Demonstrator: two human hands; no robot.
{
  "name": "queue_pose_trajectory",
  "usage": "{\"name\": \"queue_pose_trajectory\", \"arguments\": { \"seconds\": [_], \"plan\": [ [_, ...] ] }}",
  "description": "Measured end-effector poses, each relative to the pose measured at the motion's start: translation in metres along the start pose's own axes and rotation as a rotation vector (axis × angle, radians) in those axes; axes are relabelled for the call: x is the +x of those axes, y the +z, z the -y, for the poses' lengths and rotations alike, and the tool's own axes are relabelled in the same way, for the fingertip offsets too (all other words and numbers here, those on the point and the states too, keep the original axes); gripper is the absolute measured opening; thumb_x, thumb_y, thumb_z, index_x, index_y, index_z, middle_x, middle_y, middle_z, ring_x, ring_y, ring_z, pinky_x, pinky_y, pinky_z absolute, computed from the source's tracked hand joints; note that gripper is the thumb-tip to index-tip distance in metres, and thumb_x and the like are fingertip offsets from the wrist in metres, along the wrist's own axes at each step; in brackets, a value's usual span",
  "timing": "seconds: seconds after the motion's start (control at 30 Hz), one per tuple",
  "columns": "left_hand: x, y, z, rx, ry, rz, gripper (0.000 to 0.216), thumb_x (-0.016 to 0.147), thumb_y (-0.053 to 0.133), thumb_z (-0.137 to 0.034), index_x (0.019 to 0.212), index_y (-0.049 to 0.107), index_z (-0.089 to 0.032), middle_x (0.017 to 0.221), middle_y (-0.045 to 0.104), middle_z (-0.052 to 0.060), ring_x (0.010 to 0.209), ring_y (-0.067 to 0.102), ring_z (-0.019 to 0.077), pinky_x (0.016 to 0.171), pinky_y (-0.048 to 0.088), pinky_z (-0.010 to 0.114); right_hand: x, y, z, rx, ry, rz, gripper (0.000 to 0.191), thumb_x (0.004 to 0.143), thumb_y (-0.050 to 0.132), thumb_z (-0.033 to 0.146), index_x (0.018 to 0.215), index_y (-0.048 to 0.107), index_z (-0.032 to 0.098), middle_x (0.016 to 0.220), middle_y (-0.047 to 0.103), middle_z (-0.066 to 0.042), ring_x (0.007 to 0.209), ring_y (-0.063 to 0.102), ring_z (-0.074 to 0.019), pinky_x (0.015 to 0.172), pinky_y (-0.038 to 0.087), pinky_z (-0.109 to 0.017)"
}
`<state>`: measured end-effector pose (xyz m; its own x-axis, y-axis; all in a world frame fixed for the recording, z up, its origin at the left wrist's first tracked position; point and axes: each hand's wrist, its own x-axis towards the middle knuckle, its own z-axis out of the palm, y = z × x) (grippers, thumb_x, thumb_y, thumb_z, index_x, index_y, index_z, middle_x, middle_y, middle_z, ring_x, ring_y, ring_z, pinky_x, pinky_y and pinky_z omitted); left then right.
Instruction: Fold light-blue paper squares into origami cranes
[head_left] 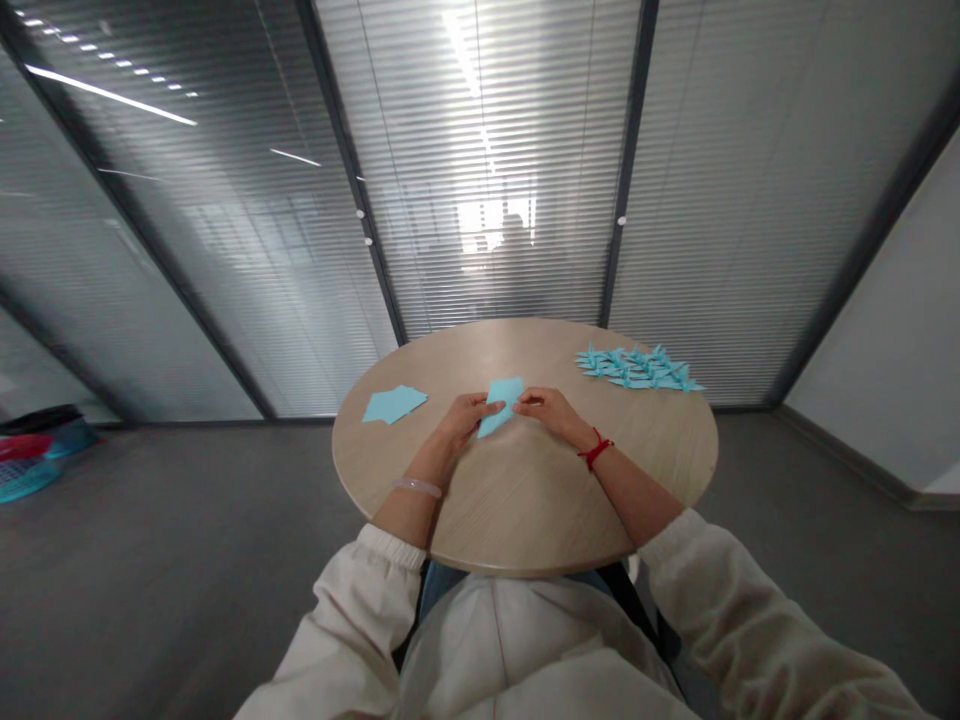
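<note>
A light blue sheet of paper, partly folded, lies near the middle of the round wooden table. My left hand pinches its left edge with curled fingers. My right hand pinches its right edge. Both hands rest low on the tabletop. A red cord is tied round my right wrist and a pale band round my left.
A small stack of flat blue sheets lies at the table's left. Several folded blue paper figures are spread at the back right. Glass walls with blinds stand behind. A basket sits on the floor at far left.
</note>
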<state>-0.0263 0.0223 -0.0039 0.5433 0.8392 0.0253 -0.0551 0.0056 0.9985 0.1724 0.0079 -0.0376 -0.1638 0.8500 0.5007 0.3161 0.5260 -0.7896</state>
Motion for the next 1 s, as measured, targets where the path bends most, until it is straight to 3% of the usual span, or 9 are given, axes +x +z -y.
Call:
{"name": "queue_pose_trajectory", "arguments": {
  "seconds": [0.37,0.67,1.0],
  "plan": [
    [-0.001,0.005,0.000,0.097,0.004,0.012,0.044,0.058,0.081,-0.042,0.085,0.072,-0.008,0.079,0.069,0.010,0.067,0.059,0.0153,0.064,0.044,0.026,-0.001,0.002,0.000,0.024,0.123,-0.082,0.031,0.067,0.070,0.046,0.075,0.064,0.016,0.070,0.065,-0.002,0.064,0.055,-0.0143,0.061,0.042,-0.025],
    [-0.003,0.010,-0.004,0.198,0.016,-0.010,0.041,0.055,0.081,-0.042,0.078,0.073,-0.009,0.071,0.067,0.007,0.062,0.058,0.0141,0.064,0.044,0.026,0.000,0.003,-0.002,0.019,0.121,-0.086,0.026,0.066,0.071,0.041,0.072,0.062,0.018,0.067,0.062,-0.001,0.062,0.054,-0.0139,0.060,0.042,-0.026],
    [-0.006,0.012,-0.007,0.213,0.002,-0.019,0.041,0.054,0.080,-0.044,0.073,0.071,-0.009,0.066,0.066,0.005,0.059,0.055,0.0132,0.059,0.041,0.025,-0.002,0.004,0.004,0.161,0.136,-0.119,0.040,0.062,0.073,0.036,0.088,0.046,0.023,0.060,0.055,0.007,0.056,0.053,-0.0128,0.053,0.039,-0.023]
  ]
}}
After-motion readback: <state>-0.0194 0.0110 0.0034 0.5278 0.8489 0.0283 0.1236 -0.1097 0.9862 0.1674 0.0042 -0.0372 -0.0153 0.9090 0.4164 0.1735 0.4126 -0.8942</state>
